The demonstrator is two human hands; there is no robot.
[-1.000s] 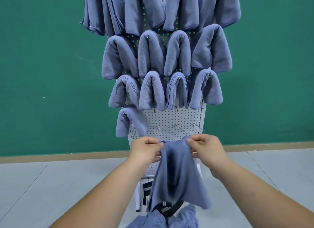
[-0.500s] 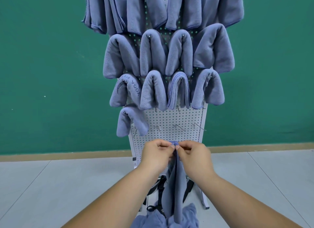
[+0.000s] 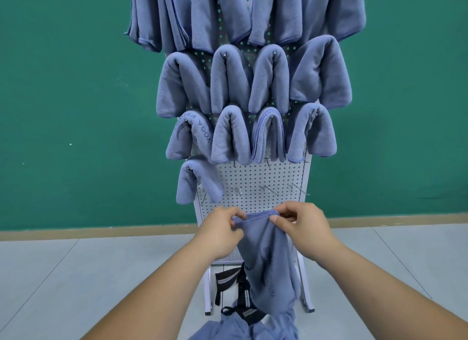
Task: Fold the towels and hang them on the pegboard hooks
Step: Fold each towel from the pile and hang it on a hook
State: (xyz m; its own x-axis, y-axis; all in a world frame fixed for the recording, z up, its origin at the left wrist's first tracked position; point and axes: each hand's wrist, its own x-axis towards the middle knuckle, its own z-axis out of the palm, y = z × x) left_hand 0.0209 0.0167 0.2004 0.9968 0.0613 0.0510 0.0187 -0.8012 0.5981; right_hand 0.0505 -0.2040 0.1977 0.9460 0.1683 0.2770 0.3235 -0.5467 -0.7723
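Note:
A blue-grey towel [image 3: 268,258] hangs from both my hands in front of the lower part of the white pegboard [image 3: 255,177]. My left hand [image 3: 220,231] pinches its top edge on the left, and my right hand [image 3: 301,225] pinches the same edge a short way to the right. The cloth drops down in loose folds toward the floor. Several folded blue towels [image 3: 253,84] hang over hooks in rows higher on the board, with one more towel [image 3: 195,180] at the left of the lower row. Three bare hooks [image 3: 268,189] stick out just above my hands.
A heap of more blue towels [image 3: 243,327] lies at the bottom edge, over a dark bag with striped straps [image 3: 243,296]. The pegboard stands on white legs [image 3: 207,291] on a pale tiled floor, before a green wall [image 3: 76,99].
My hands first came together, closing the towel's top edge into a narrow fold. Now they have drawn slightly apart again along that edge, and the towel hangs wider.

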